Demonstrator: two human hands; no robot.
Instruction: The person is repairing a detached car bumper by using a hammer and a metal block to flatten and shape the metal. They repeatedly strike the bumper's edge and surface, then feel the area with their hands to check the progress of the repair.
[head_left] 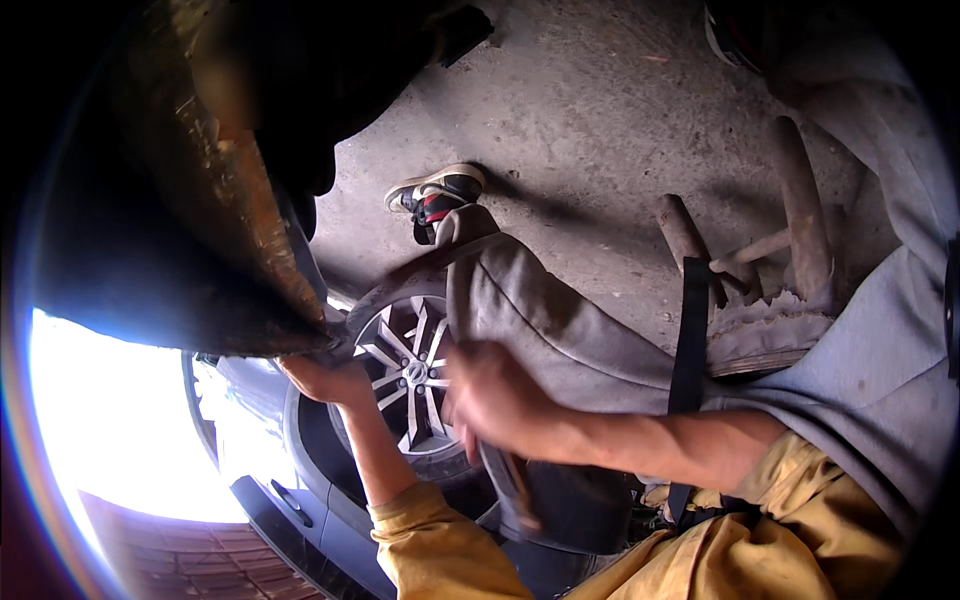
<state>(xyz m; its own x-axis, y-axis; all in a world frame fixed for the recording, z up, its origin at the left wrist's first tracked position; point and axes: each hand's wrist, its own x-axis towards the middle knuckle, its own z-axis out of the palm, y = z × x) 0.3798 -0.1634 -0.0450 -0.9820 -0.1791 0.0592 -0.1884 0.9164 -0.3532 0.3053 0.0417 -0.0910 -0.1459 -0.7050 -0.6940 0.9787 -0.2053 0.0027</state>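
Observation:
My left hand (326, 378) is raised to the lower edge of a dark curved car panel (150, 270) with a scraped, brownish lip (262, 230), fingers closed on that edge. My right hand (497, 398), smeared by motion, is curled in front of an alloy wheel (417, 373). A long, blurred tool-like object (512, 490) extends down from it, too indistinct to name. The wheel's dark tyre lies behind both forearms, beside a grey car body (310, 470).
My grey-trousered leg (550, 320) and sneaker (435, 198) stretch over the concrete floor (610, 120). A worn stool with tubular legs (800, 210) stands at right, near a black strap (690, 340). Bright daylight and reddish paving (200, 555) show at lower left.

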